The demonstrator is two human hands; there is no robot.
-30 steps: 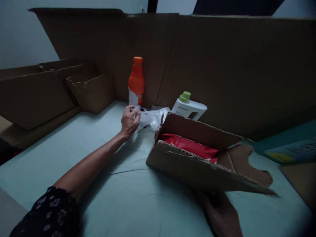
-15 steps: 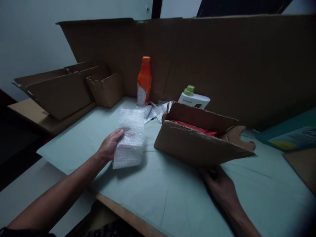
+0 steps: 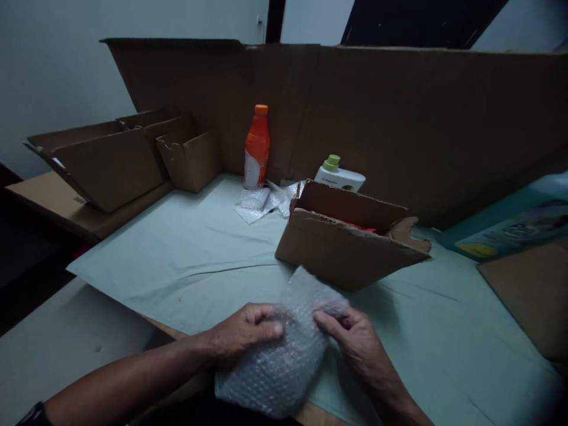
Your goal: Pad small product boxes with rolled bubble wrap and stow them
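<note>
The left hand (image 3: 248, 334) pinches the bubble wrap (image 3: 275, 378) between thumb and curled fingers, and the right hand (image 3: 355, 340) grips its upper right side the same way. The wrap is held at the near edge of the table, in front of the body. It is clear, silvery and crumpled, its bubbles plain across the lower part, with one corner pointing up and away (whether anything lies inside, I cannot tell).

Half a second ago the left hand alone held it, farther out over the green cloth (image 3: 199, 236), while the right was at the cardboard box (image 3: 341, 254). That open-topped box stands just beyond the wrap; a sliver of a red packet (image 3: 368, 229) shows inside, less than before.

Behind it is a white bottle (image 3: 346, 178) with a green cap. Farther left, more bubble-wrap pieces (image 3: 261, 202) lie before an upright orange bottle (image 3: 257, 142). Open cartons (image 3: 115, 171) stand at far left, their insides hidden.
</note>
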